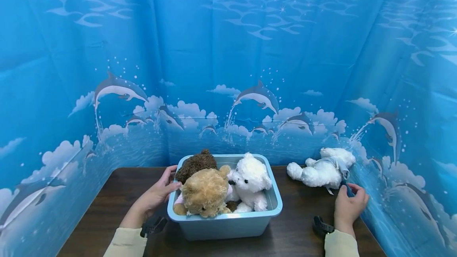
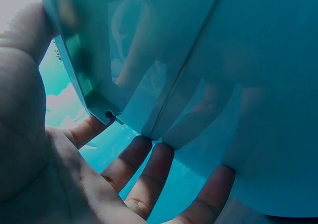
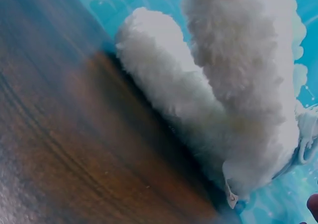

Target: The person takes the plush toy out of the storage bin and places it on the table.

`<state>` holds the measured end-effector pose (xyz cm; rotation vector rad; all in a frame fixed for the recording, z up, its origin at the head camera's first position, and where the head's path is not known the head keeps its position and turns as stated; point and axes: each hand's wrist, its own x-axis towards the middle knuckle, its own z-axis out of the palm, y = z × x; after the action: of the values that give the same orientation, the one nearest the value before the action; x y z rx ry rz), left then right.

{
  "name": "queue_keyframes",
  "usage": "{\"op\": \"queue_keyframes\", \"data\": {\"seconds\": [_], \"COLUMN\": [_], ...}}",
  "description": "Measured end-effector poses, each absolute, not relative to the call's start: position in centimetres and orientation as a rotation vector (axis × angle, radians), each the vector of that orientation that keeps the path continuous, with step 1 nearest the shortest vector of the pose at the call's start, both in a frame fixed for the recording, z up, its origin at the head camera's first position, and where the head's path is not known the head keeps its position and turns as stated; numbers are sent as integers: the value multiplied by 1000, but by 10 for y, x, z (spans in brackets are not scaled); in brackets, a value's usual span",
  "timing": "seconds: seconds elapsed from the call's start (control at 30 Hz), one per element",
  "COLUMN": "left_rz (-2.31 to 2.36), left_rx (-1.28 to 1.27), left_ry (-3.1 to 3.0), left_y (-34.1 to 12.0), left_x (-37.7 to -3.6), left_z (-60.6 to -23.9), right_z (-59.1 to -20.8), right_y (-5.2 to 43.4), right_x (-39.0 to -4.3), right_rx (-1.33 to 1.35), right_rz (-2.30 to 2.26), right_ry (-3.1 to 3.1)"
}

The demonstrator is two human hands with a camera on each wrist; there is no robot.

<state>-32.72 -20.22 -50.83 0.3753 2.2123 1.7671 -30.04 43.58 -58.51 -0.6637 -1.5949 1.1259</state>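
A light blue plastic bin [image 1: 228,227] holds several stuffed animals: a dark brown one [image 1: 196,165], a tan teddy bear [image 1: 205,189] and a white stuffed dog [image 1: 251,179]. My left hand [image 1: 160,193] grips the bin's left rim, thumb over the edge; in the left wrist view its fingers [image 2: 154,172] touch the bin's outer wall [image 2: 258,110]. On the right, a white stuffed animal [image 1: 319,171] in blue-grey clothing lies on its side. Beside it my right hand [image 1: 351,207] pinches a dark blue strip by the clothing. The right wrist view shows its furry legs [image 3: 238,60] and a small tag [image 3: 231,196].
The bin and the loose stuffed animal are on a dark brown wooden table [image 1: 300,225]. A blue curtain [image 1: 228,50] printed with dolphins hangs close behind the table and along both sides. Both wrists wear black straps.
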Motion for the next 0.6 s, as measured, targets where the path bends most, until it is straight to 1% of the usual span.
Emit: {"op": "queue_keyframes", "data": {"seconds": [0.1, 0.27, 0.43, 0.6], "left_rz": [1778, 1796, 1808, 1797], "left_rx": [379, 390, 385, 387], "left_ry": [2199, 2185, 2164, 2176], "left_y": [-202, -203, -202, -202], "left_x": [-328, -329, -329, -330], "left_z": [-509, -509, -511, -511], "right_z": [-578, -545, -493, -424], "right_y": [435, 428, 408, 357], "right_x": [-298, -293, -277, -243], "right_rx": [-665, -610, -470, -218], "right_rz": [1145, 1139, 1102, 1122], "right_ry": [-1573, -1510, -1478, -1442]}}
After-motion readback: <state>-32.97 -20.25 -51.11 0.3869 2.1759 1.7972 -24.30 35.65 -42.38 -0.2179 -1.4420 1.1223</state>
